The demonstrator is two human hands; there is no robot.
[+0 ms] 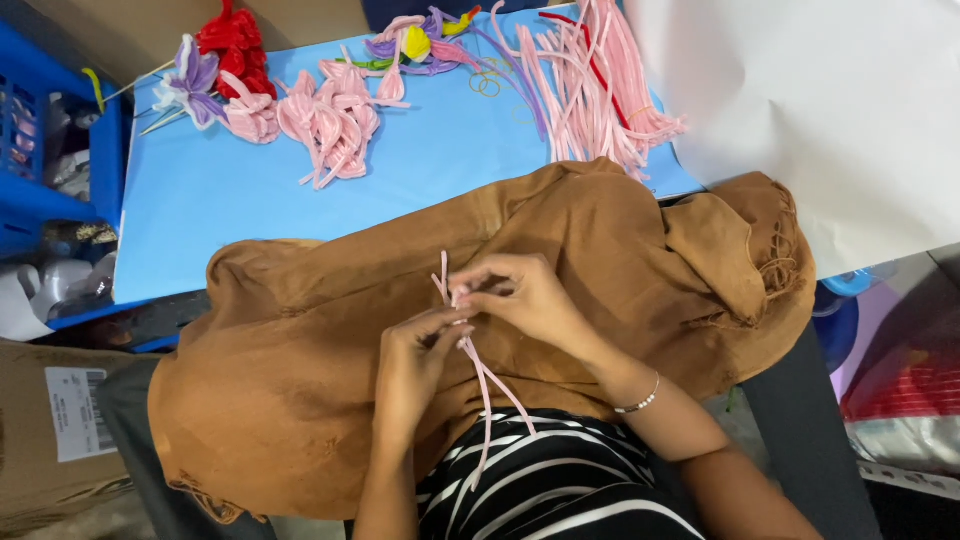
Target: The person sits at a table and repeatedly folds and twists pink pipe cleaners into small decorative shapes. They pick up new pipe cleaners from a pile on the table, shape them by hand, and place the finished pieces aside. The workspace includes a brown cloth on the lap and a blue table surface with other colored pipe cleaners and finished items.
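Both my hands meet over a brown cloth [300, 360] that lies across my lap. My left hand [415, 365] and my right hand [520, 295] pinch the same bundle of pale pink pipe cleaners [487, 385] near its top. The thin stems cross between my fingers, with short ends poking up and long ends trailing down over my striped black-and-white garment [560, 485]. A beaded bracelet [640, 402] circles my right wrist.
A blue sheet [220, 190] ahead carries finished pink pipe-cleaner flowers [325, 120], a purple flower [195, 80], a red one [235, 45] and a loose pile of pink stems [600, 90]. A blue crate [30, 150] stands left, a cardboard box [60, 430] lower left, white paper [820, 110] right.
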